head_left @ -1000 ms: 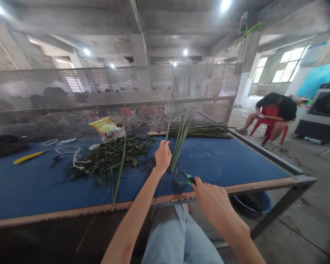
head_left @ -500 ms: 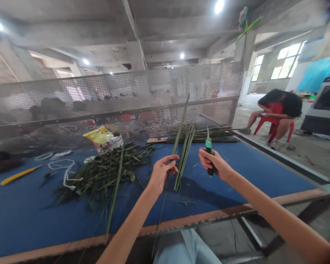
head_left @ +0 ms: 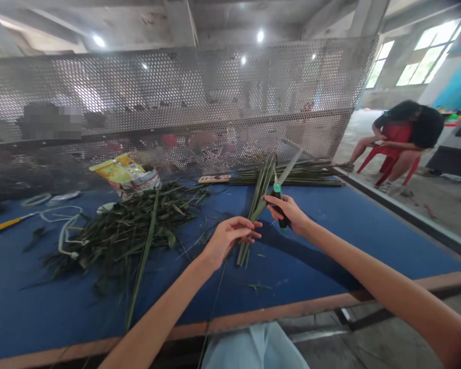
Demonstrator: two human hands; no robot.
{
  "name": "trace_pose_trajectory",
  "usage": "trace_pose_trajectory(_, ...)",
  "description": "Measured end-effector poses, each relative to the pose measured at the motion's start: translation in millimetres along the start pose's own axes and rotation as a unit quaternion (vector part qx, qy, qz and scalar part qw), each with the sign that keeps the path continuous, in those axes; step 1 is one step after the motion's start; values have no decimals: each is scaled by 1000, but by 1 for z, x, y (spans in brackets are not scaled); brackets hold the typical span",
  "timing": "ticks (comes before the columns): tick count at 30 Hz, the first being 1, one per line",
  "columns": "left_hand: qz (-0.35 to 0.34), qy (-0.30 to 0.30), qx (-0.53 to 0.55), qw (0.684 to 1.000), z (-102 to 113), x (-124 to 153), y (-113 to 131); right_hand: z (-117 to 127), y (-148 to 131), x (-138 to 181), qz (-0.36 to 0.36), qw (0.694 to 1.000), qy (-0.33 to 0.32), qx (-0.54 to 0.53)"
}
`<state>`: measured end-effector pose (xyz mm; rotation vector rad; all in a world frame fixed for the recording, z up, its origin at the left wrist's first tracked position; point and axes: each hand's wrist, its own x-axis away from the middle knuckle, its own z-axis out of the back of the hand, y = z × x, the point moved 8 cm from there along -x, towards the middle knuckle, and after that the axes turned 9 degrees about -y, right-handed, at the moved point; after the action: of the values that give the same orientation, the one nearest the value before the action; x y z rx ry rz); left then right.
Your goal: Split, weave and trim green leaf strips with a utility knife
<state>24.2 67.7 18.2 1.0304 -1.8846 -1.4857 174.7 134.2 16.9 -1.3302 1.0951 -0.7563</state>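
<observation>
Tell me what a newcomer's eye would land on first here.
Probably the green-and-black tool in the right hand, just right of the picture's middle. Next, the dark leaf heap at left on the blue table, a yellow bag behind it. At far right, a person sits hunched on a red chair.

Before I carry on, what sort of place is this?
Likely a workshop or small factory floor: a heap of dark green leaves lies on a blue-topped table, a perforated metal screen stands behind it, and the right hand holds a green-and-black tool.
</observation>
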Motion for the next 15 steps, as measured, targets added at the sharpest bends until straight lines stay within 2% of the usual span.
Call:
trace_pose_trajectory(3,-27,-45,77,996,-5,1,5,2,4,5,-22,1000,-17,-14)
trace_pose_trajectory(5,-40,-48,53,997,-8,5,7,-2,3,9,-32,999,-26,-28)
trace_pose_trajectory(7,-45,-17,-23,999,-9,9,8,-8,2,13,-36,998,-34,-36)
trace_pose_trajectory(10,-72,77,-119,987,-6,14,19,-21,-3,19,-37,996,-70,-30)
trace_pose_trajectory(12,-124,145,-144,971,-1,19,42,-32,-8,25,-46,989,-140,-31)
trace_pose_trajectory(13,-157,169,-156,960,2,24,58,-39,-10,29,-60,977,-200,-36)
trace_pose_trajectory(14,-203,198,-165,945,7,32,80,-47,-12,36,-80,957,-276,-44)
trace_pose_trajectory(15,-255,226,-169,925,12,43,104,-57,-13,46,-110,922,-368,-50)
